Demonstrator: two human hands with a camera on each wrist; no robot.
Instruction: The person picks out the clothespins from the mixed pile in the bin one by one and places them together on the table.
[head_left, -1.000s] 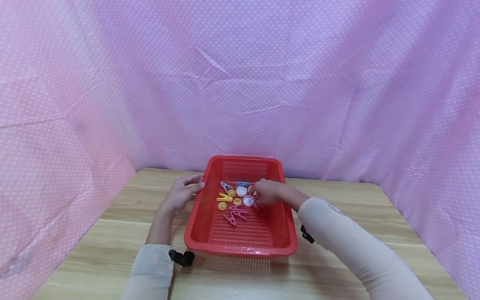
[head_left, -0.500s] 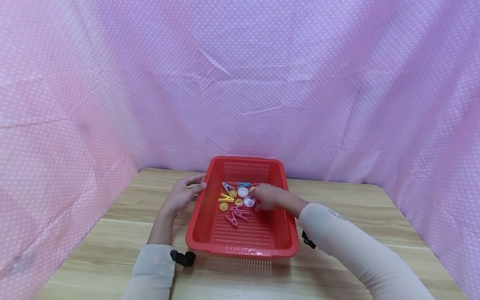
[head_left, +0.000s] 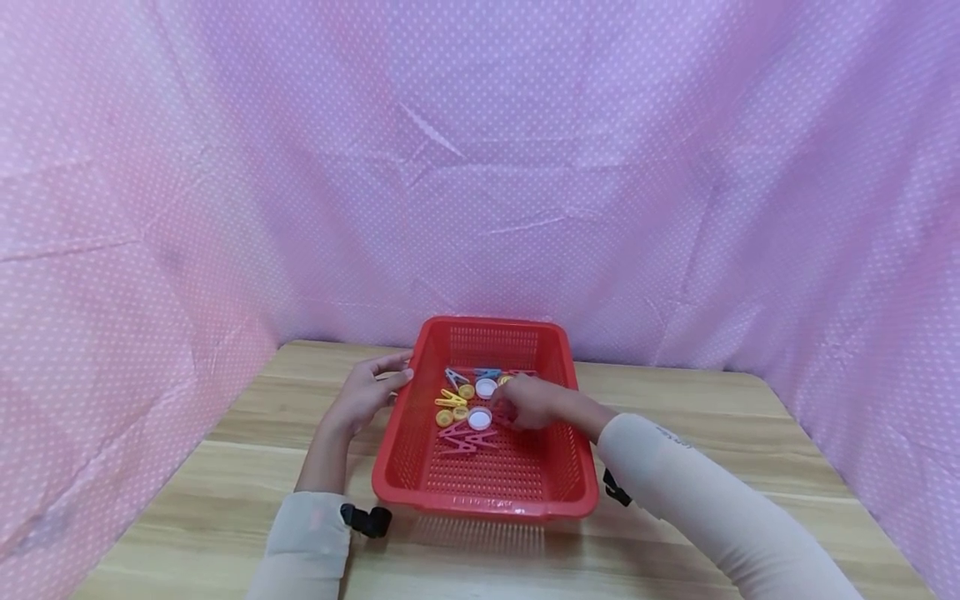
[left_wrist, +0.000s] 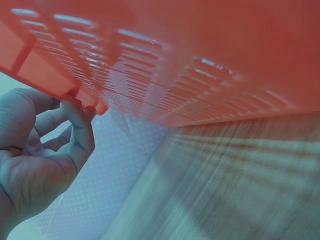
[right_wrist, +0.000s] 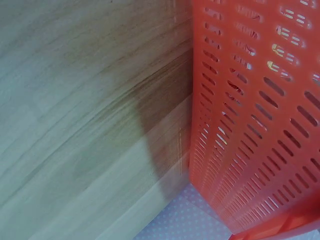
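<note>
Left hand [head_left: 362, 396] pinches the basket [head_left: 487, 504] rim at 10 o'clock; right hand [head_left: 531, 402] is inside toward 2, can't tell if it's got hold of anything. Looks partway to me: some pink pegs [head_left: 467, 445] bunched around 7, but caps [head_left: 479, 420] and a yellow peg [head_left: 450, 403] still mixed from mid-basket to 10. Basket's on the table [head_left: 225, 500].

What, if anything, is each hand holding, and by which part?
The left hand grips the red basket by its left rim. The right hand is inside the basket; whether it holds anything cannot be told.
</note>
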